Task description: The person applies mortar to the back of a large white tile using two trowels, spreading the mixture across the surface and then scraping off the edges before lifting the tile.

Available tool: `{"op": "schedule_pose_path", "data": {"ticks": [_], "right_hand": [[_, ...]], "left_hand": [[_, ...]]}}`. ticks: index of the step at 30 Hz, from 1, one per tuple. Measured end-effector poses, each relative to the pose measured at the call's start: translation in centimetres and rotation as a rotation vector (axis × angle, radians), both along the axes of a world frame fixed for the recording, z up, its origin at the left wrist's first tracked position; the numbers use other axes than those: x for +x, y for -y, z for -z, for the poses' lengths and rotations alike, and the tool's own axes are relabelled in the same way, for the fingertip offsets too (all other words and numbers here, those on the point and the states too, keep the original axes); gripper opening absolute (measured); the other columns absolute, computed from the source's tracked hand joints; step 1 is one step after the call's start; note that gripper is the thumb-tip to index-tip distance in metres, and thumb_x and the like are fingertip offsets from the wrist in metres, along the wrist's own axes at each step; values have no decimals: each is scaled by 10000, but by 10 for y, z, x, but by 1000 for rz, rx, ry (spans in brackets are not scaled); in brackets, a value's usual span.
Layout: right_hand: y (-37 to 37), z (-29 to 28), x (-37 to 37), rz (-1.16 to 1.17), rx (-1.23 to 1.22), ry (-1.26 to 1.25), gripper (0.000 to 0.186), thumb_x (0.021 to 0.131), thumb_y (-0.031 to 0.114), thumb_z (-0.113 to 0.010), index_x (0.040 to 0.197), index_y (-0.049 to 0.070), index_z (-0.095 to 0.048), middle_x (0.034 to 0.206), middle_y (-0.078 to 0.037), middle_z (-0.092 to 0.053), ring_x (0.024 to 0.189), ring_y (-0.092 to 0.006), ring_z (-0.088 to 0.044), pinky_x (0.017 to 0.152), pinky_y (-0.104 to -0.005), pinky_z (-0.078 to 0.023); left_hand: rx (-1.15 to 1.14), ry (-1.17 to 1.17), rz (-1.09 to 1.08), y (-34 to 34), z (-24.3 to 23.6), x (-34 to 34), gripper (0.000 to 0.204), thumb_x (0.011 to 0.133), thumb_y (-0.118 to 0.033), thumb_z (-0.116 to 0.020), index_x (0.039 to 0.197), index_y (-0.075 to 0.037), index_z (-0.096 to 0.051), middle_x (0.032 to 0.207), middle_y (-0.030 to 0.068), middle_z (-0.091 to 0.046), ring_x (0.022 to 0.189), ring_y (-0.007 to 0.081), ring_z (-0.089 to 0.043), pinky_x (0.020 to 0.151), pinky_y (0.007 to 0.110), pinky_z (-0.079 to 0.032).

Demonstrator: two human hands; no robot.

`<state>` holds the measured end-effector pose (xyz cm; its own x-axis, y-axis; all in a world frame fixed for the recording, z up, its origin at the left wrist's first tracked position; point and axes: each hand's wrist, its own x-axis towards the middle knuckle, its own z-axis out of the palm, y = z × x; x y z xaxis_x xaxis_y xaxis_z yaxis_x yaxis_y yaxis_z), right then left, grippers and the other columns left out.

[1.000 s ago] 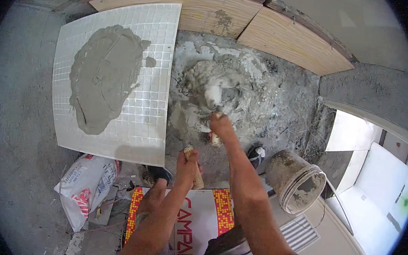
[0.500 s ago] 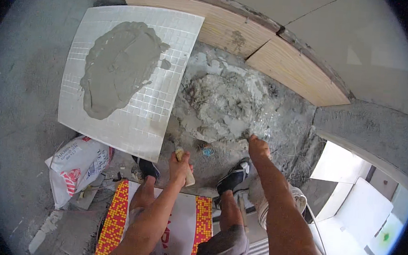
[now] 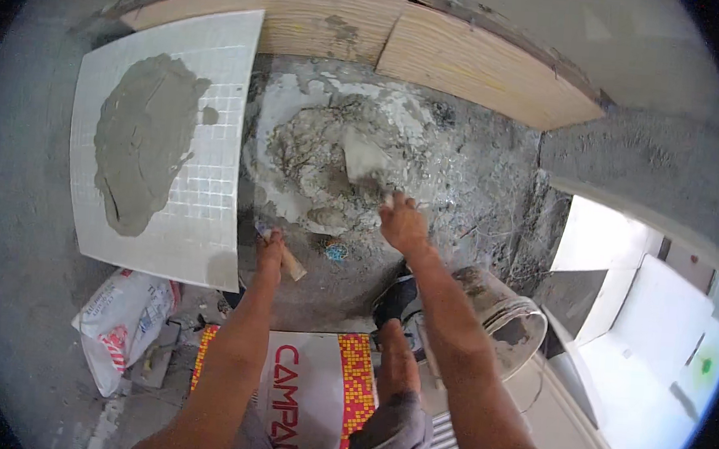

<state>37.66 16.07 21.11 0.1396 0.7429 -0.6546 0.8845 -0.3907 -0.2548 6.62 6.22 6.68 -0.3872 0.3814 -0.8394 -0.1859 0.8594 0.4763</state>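
A heap of wet grey mortar (image 3: 307, 140) lies on the floor in front of me. My right hand (image 3: 406, 226) is closed round the handle of a trowel, and its pale, mortar-smeared blade (image 3: 365, 153) rests over the heap. At the heap's near left edge, my left hand (image 3: 270, 250) grips a tool by its pale, wooden-looking handle (image 3: 293, 266); the rest of that tool cannot be made out. To the left, a white tile panel (image 3: 196, 256) with a grid pattern bears a spread patch of grey mortar (image 3: 142, 140).
Wooden boards (image 3: 482, 61) line the far edge. A white printed sack (image 3: 119, 324) leans at the left. Beside my right forearm a dirty bucket (image 3: 529, 326) lies tipped. A red-and-yellow bordered box (image 3: 313, 390) is beneath me, and a small blue scrap (image 3: 336, 251) lies near the heap.
The trowel blade has come into plain sight over the heap as my right hand moved left and up. My left hand has shifted left with its tool. The whole view has swung right.
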Motion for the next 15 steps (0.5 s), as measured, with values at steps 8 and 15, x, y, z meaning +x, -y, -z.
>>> {"op": "schedule_pose_path", "data": {"ticks": [8,15], "right_hand": [[145,-110,26,682,697,-179,392,915,144,-589,1272,14,-497,1188,-214,-572,986,-321,-627,833,-391,-508],[378,-74,223,1390,452,90,522,925,325,-598,1300,-24,-496,1171,-184,-583,1028,-251,-585,895,-348,-459]], "left_hand": [[-394,-74,339,13,-66,-9,880,882,-538,-632,1537,-143,-198,1480,113,-349,1230,260,-443,952,450,-424],[12,-102,1017,41,-131,80,664,930,-395,-627,1439,-60,-367,1440,136,-380,1258,295,-445,1039,382,-374]]}}
